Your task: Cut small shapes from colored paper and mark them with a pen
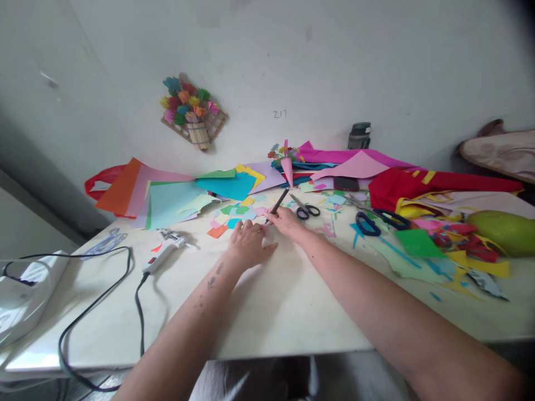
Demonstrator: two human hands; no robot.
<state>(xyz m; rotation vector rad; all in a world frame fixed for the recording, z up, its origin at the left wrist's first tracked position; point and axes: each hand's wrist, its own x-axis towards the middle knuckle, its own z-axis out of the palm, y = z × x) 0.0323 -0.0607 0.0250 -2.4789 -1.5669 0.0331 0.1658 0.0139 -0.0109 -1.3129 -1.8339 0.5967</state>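
My right hand (pixel 285 220) is closed round a black pencil or pen (pixel 279 201), its upper end leaning to the right. Beside it on the left, my left hand (pixel 247 240) rests on the table (pixel 288 312), thumb spread out and fingertips near the pen's tip. Whatever lies under the left fingers is too small to make out. Small cut paper pieces (pixel 234 210) in green, blue, pink and orange lie just beyond both hands. Small scissors (pixel 307 211) with dark handles are just past my right hand.
A white glue gun (pixel 164 252) with a black cable lies left. Larger blue-handled scissors (pixel 368 223), paper scraps (pixel 420 243) and a green rounded object (pixel 504 231) are right. Coloured sheets (pixel 171 200), a pink paper cone (pixel 286 170) and a dark phone (pixel 346 184) line the back.
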